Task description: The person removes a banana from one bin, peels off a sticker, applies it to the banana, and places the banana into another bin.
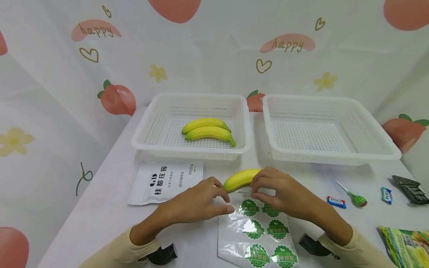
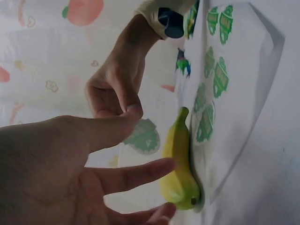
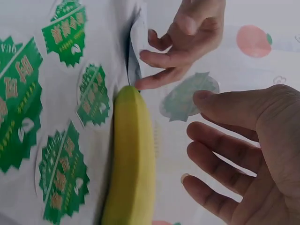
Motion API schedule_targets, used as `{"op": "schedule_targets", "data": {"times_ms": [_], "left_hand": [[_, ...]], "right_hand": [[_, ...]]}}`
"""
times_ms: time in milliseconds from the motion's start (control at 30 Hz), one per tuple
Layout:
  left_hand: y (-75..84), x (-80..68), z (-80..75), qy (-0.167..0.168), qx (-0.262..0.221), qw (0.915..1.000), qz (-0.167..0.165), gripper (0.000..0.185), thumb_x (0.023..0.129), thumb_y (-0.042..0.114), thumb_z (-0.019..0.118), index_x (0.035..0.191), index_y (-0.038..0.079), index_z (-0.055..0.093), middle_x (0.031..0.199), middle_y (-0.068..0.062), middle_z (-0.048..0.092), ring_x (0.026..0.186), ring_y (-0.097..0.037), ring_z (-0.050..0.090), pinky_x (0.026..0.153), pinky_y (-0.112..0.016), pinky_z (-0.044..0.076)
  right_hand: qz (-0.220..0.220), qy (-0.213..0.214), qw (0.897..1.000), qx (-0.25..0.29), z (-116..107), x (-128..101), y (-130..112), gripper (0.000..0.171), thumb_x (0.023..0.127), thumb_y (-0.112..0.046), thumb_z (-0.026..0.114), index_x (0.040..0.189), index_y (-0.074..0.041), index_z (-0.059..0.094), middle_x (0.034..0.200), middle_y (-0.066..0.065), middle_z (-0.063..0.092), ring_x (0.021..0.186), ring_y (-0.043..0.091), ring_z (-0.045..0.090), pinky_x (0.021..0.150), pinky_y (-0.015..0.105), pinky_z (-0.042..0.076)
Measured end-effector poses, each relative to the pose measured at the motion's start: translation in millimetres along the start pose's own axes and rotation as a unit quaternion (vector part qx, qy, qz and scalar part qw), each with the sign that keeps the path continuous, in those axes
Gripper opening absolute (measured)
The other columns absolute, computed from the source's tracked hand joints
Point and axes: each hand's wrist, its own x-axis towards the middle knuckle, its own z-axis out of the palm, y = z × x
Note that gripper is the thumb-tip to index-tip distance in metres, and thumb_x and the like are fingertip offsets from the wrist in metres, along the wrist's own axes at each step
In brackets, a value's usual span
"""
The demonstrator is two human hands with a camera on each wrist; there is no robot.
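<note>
One sticker, blurred right of centre in the right-wrist view, is pinched by my right hand, left hand with fingers apart.

filmy sticker, glossy sheet, smooth banana, plastic baskets, matt pouch, creased cloth backdrop

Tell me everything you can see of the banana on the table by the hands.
The banana is yellow, gently curved and smooth-looking, with a greenish stem and a greenish tip bearing a dark spot. It looks whole and unpeeled; whether real or imitation, I cannot tell. It lies by the far edge of the sticker sheet, stem toward the right hand, tip toward the left hand. Neither hand grips it; whether the left one touches it is unclear.
</note>
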Motion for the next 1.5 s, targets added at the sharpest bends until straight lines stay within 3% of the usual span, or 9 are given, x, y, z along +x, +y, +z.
{"op": "schedule_targets", "data": {"times_ms": [133,300,433,533,700,833,1067,1267,1500], "left_hand": [[6.3,3.7,0.5,0.022,-0.054,0.9983,0.006,0.047,0.104,0.062,0.056,0.111,0.022,0.079,0.119,0.004,0.067,0.109,-0.014,0.062,0.090,-0.035,0.052],[11.8,20.9,2.5,0.013,-0.157,0.9874,0.019,0.044,0.108,0.050,0.055,0.103,0.012,0.078,0.090,0.005,0.075,0.084,-0.015,0.069,0.075,-0.030,0.053],[13.8,36.6,4.8,0.040,-0.183,0.9821,0.020,0.032,0.106,0.037,0.061,0.101,0.008,0.075,0.087,0.004,0.076,0.077,-0.015,0.068,0.071,-0.030,0.053],[13.3,45.5,3.9,0.062,-0.178,0.9816,0.027,0.024,0.103,0.029,0.063,0.100,0.009,0.075,0.089,0.002,0.077,0.077,-0.013,0.066,0.070,-0.027,0.052],[9.9,58.4,0.4,0.100,-0.122,0.9865,0.045,0.018,0.101,0.028,0.066,0.095,0.015,0.078,0.089,0.007,0.075,0.082,-0.009,0.064,0.072,-0.028,0.051],[10.1,66.3,0.6,0.120,-0.053,0.9904,0.044,0.015,0.101,0.030,0.068,0.094,0.021,0.079,0.091,0.015,0.073,0.086,-0.007,0.064,0.076,-0.031,0.050],[14.8,78.1,7.3,0.138,0.040,0.9887,0.043,0.015,0.100,0.031,0.072,0.101,0.017,0.078,0.099,0.007,0.075,0.085,-0.009,0.062,0.072,-0.027,0.050],[18.4,82.2,16.5,0.175,0.165,0.9701,0.035,0.045,0.094,0.043,0.081,0.126,0.014,0.070,0.117,-0.006,0.067,0.111,-0.025,0.060,0.084,-0.038,0.055],[19.0,86.8,21.3,0.176,0.199,0.9630,0.046,0.051,0.094,0.038,0.082,0.137,0.015,0.067,0.121,-0.005,0.071,0.109,-0.024,0.065,0.088,-0.039,0.053]], "right_hand": [[-0.034,0.029,0.999,-0.017,-5.3,-3.0,-0.8,0.026,0.083,-0.007,0.091,0.097,-0.023,0.075,0.109,-0.011,0.069,0.104,0.007,0.064,0.096,0.017,0.051],[-0.090,0.061,0.992,-0.057,-4.8,-1.3,-1.8,0.027,0.081,-0.007,0.092,0.100,-0.017,0.075,0.109,-0.006,0.069,0.100,0.012,0.066,0.092,0.021,0.056],[-0.107,0.074,0.989,-0.073,-4.4,1.3,2.3,0.035,0.072,-0.001,0.094,0.099,-0.015,0.075,0.106,-0.005,0.070,0.096,0.013,0.067,0.085,0.024,0.058],[-0.092,0.069,0.990,-0.086,-6.0,2.0,8.2,0.022,0.082,-0.011,0.091,0.098,-0.014,0.076,0.103,-0.004,0.071,0.095,0.014,0.067,0.081,0.025,0.058],[0.060,0.032,0.993,-0.095,-8.8,1.1,15.1,0.028,0.099,-0.033,0.077,0.116,-0.009,0.076,0.111,0.001,0.073,0.101,0.017,0.069,0.081,0.038,0.060],[0.177,0.007,0.984,-0.022,-6.4,1.4,21.9,0.024,0.103,-0.027,0.072,0.120,-0.010,0.074,0.114,0.000,0.074,0.102,0.018,0.069,0.085,0.046,0.058],[0.182,0.030,0.982,0.038,0.3,2.0,37.7,0.005,0.101,-0.013,0.073,0.096,-0.015,0.073,0.102,-0.005,0.073,0.099,0.017,0.068,0.084,0.045,0.057],[0.206,0.030,0.977,0.051,2.0,2.7,43.5,0.006,0.102,-0.014,0.072,0.096,-0.013,0.074,0.107,0.000,0.073,0.103,0.021,0.066,0.086,0.046,0.056],[0.224,0.028,0.972,0.065,5.9,3.0,47.0,0.006,0.100,-0.015,0.074,0.095,-0.014,0.075,0.108,0.002,0.073,0.103,0.022,0.068,0.082,0.039,0.057]]}}
